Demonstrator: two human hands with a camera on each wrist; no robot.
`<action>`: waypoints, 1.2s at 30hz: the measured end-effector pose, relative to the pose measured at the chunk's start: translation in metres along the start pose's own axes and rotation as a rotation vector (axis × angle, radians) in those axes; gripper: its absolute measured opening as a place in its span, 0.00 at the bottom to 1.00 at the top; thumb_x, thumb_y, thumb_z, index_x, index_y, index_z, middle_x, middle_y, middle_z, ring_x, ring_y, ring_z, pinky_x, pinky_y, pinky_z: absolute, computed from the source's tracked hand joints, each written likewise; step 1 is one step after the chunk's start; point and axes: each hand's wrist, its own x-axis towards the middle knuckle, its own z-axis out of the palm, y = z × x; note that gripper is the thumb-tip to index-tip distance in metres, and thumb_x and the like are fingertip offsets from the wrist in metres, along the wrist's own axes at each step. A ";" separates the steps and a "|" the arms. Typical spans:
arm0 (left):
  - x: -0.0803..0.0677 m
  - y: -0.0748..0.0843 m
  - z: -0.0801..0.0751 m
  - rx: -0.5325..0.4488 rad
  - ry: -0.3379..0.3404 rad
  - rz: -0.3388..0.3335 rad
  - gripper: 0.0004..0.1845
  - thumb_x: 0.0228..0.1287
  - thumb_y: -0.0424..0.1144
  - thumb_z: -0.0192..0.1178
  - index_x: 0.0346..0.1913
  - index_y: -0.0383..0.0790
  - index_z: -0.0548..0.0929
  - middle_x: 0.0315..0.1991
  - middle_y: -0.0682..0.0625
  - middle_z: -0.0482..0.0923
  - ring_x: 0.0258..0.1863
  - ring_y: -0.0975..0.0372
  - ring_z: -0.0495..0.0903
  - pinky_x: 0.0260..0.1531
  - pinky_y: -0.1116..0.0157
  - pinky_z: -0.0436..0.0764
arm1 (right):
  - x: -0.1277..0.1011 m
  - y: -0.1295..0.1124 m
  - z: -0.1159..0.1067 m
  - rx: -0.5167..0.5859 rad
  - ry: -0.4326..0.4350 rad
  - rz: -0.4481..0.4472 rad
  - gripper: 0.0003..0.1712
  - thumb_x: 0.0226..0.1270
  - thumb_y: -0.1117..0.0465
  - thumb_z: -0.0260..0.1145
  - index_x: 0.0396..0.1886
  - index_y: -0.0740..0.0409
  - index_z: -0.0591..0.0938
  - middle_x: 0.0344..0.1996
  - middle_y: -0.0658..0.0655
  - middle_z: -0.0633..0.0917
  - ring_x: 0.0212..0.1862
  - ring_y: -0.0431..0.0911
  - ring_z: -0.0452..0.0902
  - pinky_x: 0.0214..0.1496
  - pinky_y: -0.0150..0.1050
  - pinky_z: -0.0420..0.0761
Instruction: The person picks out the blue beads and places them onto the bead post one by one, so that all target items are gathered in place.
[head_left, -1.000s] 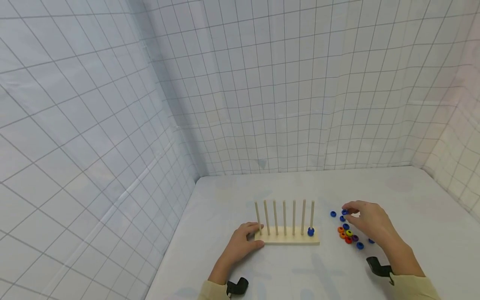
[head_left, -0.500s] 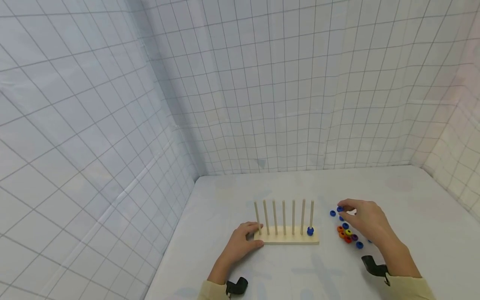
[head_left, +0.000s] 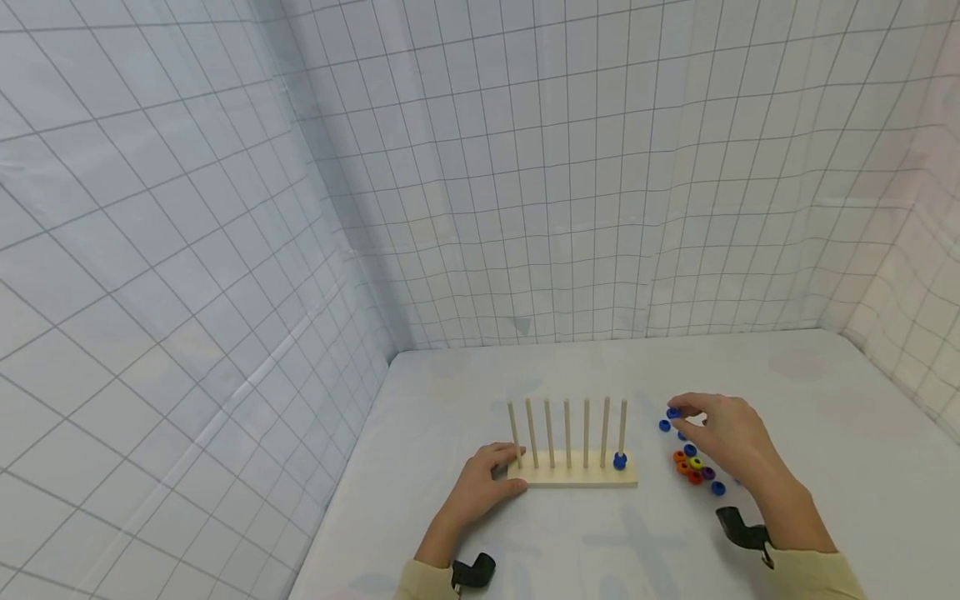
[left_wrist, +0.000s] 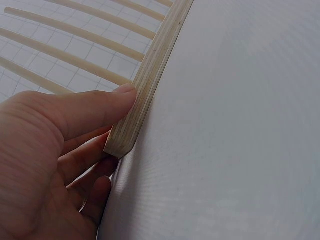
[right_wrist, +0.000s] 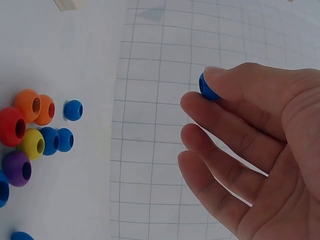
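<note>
A pale wooden peg board (head_left: pixel 573 473) with a row of several upright rods stands mid-table. Blue beads (head_left: pixel 619 461) sit at the foot of its rightmost rod. My left hand (head_left: pixel 483 483) grips the board's left end, thumb on the front edge (left_wrist: pixel 145 90) and fingers behind. Between thumb and fingertips my right hand (head_left: pixel 731 429) pinches a blue bead (right_wrist: pixel 207 88), raised above the table to the right of the board. The bead's hole shows in the right wrist view, and its far side is hidden by the thumb.
Loose beads lie below the right hand: orange (right_wrist: pixel 28 105), red (right_wrist: pixel 11 126), yellow (right_wrist: pixel 31 144), purple (right_wrist: pixel 17 168) and several blue ones (right_wrist: pixel 73 110). A white table (head_left: pixel 450 383) carries everything. Gridded white curtains (head_left: pixel 525 208) stand behind and at both sides.
My right hand has moved left and slightly up with the blue bead, away from the loose beads toward the board. The left hand keeps its hold on the board.
</note>
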 end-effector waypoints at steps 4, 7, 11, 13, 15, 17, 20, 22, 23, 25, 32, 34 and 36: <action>0.000 0.000 0.000 -0.001 -0.001 -0.003 0.29 0.59 0.48 0.73 0.64 0.48 0.82 0.63 0.53 0.77 0.67 0.53 0.70 0.65 0.48 0.69 | 0.000 -0.005 -0.001 -0.003 0.013 -0.006 0.18 0.63 0.58 0.74 0.52 0.55 0.87 0.42 0.58 0.88 0.42 0.58 0.81 0.40 0.54 0.83; 0.000 0.000 0.000 -0.003 -0.001 -0.002 0.29 0.59 0.48 0.73 0.64 0.48 0.82 0.63 0.52 0.77 0.67 0.53 0.70 0.65 0.48 0.69 | 0.000 -0.009 -0.002 -0.006 0.021 -0.006 0.18 0.62 0.58 0.75 0.52 0.55 0.87 0.41 0.58 0.88 0.43 0.59 0.82 0.40 0.55 0.83; 0.000 0.000 0.000 0.004 0.004 0.009 0.29 0.59 0.48 0.73 0.64 0.48 0.82 0.63 0.51 0.77 0.67 0.51 0.70 0.65 0.47 0.69 | 0.000 -0.013 -0.003 0.001 0.028 -0.007 0.18 0.62 0.58 0.75 0.52 0.55 0.87 0.41 0.59 0.88 0.44 0.60 0.82 0.41 0.55 0.83; 0.000 0.000 0.001 0.004 0.006 0.012 0.29 0.59 0.48 0.73 0.64 0.48 0.82 0.64 0.51 0.76 0.67 0.51 0.70 0.65 0.47 0.69 | 0.000 -0.014 -0.003 0.007 0.033 -0.012 0.18 0.62 0.58 0.75 0.52 0.55 0.87 0.41 0.58 0.88 0.44 0.60 0.82 0.41 0.55 0.83; 0.000 0.000 0.001 0.002 0.008 0.014 0.29 0.59 0.48 0.73 0.64 0.48 0.82 0.63 0.50 0.77 0.67 0.51 0.70 0.65 0.46 0.69 | 0.000 -0.015 -0.004 0.012 0.038 -0.021 0.17 0.63 0.58 0.74 0.51 0.55 0.88 0.41 0.58 0.88 0.44 0.60 0.82 0.41 0.55 0.84; 0.000 0.000 0.001 -0.007 0.008 0.013 0.29 0.59 0.48 0.73 0.63 0.48 0.83 0.63 0.51 0.77 0.67 0.51 0.70 0.65 0.46 0.68 | 0.001 -0.017 -0.005 0.015 0.042 -0.032 0.17 0.63 0.57 0.74 0.51 0.55 0.88 0.41 0.58 0.88 0.44 0.60 0.83 0.42 0.56 0.83; 0.000 0.000 0.000 -0.012 0.008 0.013 0.28 0.59 0.48 0.73 0.63 0.48 0.83 0.63 0.51 0.77 0.67 0.51 0.70 0.65 0.46 0.68 | 0.001 -0.019 -0.006 0.019 0.046 -0.042 0.17 0.64 0.57 0.73 0.52 0.55 0.87 0.41 0.57 0.89 0.44 0.60 0.83 0.42 0.56 0.84; 0.000 0.000 0.000 -0.012 0.007 0.012 0.28 0.59 0.48 0.73 0.63 0.48 0.83 0.63 0.51 0.77 0.67 0.50 0.70 0.65 0.45 0.68 | 0.001 -0.021 -0.006 0.028 0.048 -0.041 0.17 0.64 0.57 0.73 0.52 0.55 0.87 0.42 0.57 0.89 0.44 0.60 0.83 0.41 0.55 0.84; 0.000 0.000 0.000 -0.011 0.007 0.009 0.28 0.59 0.48 0.73 0.63 0.48 0.83 0.63 0.51 0.77 0.67 0.51 0.70 0.65 0.46 0.68 | 0.001 -0.022 -0.007 0.033 0.048 -0.039 0.18 0.65 0.57 0.73 0.53 0.55 0.87 0.42 0.57 0.89 0.44 0.60 0.83 0.41 0.55 0.84; 0.000 0.000 0.000 -0.007 0.007 0.008 0.28 0.59 0.48 0.73 0.63 0.48 0.83 0.63 0.52 0.77 0.67 0.51 0.70 0.65 0.46 0.68 | 0.001 -0.025 -0.008 0.045 0.049 -0.037 0.18 0.65 0.56 0.73 0.53 0.55 0.87 0.42 0.56 0.89 0.45 0.60 0.83 0.41 0.55 0.84; -0.001 0.001 0.001 -0.007 0.005 -0.003 0.29 0.59 0.48 0.73 0.63 0.47 0.83 0.62 0.53 0.77 0.67 0.53 0.70 0.65 0.48 0.68 | -0.001 -0.033 -0.012 0.087 0.059 -0.064 0.17 0.65 0.56 0.73 0.52 0.55 0.87 0.41 0.53 0.89 0.44 0.57 0.83 0.42 0.54 0.84; -0.001 0.001 0.001 -0.006 0.007 0.004 0.29 0.59 0.48 0.73 0.63 0.47 0.83 0.62 0.53 0.77 0.66 0.52 0.70 0.65 0.47 0.69 | -0.002 -0.035 -0.014 0.111 0.063 -0.080 0.16 0.65 0.56 0.73 0.52 0.54 0.88 0.40 0.52 0.89 0.43 0.56 0.83 0.42 0.52 0.84; -0.001 0.002 0.000 -0.007 0.007 0.004 0.28 0.59 0.48 0.73 0.63 0.47 0.83 0.62 0.52 0.77 0.67 0.52 0.70 0.65 0.47 0.69 | -0.003 -0.036 -0.015 0.133 0.069 -0.097 0.16 0.65 0.56 0.73 0.52 0.53 0.88 0.40 0.51 0.89 0.42 0.54 0.83 0.42 0.51 0.84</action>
